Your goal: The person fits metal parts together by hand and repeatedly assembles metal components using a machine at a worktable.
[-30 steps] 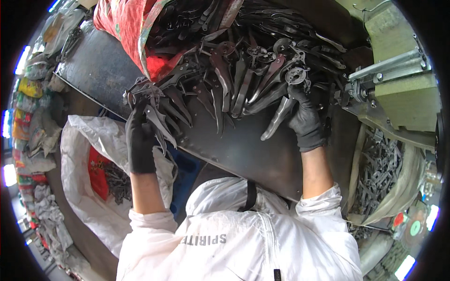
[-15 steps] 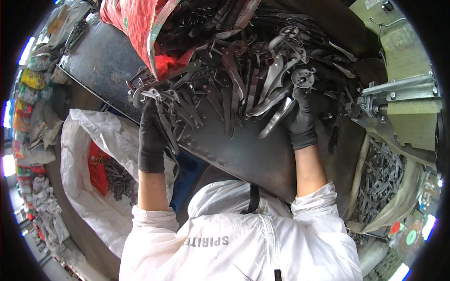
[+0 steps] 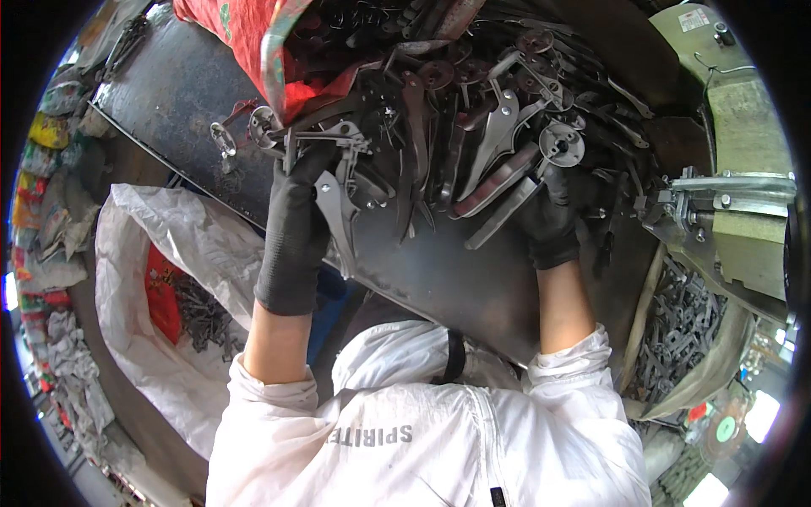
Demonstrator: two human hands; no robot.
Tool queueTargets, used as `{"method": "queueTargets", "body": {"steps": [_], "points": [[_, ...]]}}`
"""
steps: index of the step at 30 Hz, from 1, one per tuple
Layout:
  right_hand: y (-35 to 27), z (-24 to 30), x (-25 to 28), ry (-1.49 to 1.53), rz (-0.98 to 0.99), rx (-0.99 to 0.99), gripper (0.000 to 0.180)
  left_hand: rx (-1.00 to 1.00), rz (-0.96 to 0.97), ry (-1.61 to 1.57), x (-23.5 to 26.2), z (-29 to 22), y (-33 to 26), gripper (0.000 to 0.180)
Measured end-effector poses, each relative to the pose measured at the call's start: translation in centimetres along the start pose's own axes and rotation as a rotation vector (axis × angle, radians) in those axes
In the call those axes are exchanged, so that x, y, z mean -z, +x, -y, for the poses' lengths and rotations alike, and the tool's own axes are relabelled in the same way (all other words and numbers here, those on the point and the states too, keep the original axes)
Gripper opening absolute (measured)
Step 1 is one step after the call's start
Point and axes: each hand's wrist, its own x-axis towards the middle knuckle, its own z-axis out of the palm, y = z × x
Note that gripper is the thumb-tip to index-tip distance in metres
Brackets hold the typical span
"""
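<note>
My left hand (image 3: 294,224), in a dark glove, is closed around a grey metal plier-like piece (image 3: 338,215) with a curved handle hanging down. Its thumb and fingertips are partly hidden by the metal. On the right, my gloved right hand (image 3: 553,215) grips another plier-like piece (image 3: 507,211), whose long handle points down to the left. A round, pierced metal disc (image 3: 561,144) sits just above the fingers; I cannot tell if it belongs to that piece. Between and beyond both hands lies a heap of similar pieces (image 3: 416,127), some reddish, several with discs.
A red sack (image 3: 232,38) spills pieces onto the dark metal table (image 3: 160,93). Loose disc-ended parts (image 3: 223,138) lie left of it. A white sack (image 3: 127,253) stands at lower left, a pale sack of metal parts (image 3: 680,329) at right, below a greenish machine (image 3: 752,203).
My left hand has come up and to the right with the plier-like piece, clear of the loose ones beside it. The right hand stays nearly in place. The view has shifted slightly.
</note>
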Motion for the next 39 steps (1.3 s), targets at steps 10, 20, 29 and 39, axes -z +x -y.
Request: {"method": "queueTargets", "body": {"steps": [10, 20, 29, 39], "points": [[1.4, -1.9, 0.9, -0.053, -0.045, 0.065, 0.06, -0.35, 0.016, 0.314, 6.0, 7.7, 2.0, 0.052], [2.1, -2.9, 5.0, -0.179, 0.074, -0.012, 0.067, -0.21, 0.047, 0.148, 4.9, 9.3, 2.5, 0.054], [2.9, -2.5, -0.7, -0.201, 0.176, -0.022, 0.063, -0.1, 0.173, -0.331, -2.2, 9.6, 0.9, 0.061], [-6.2, -4.2, 4.6, -0.248, 0.184, -0.061, 0.047, -0.177, -0.097, -0.151, 2.2, 16.3, -3.3, 0.064]]}}
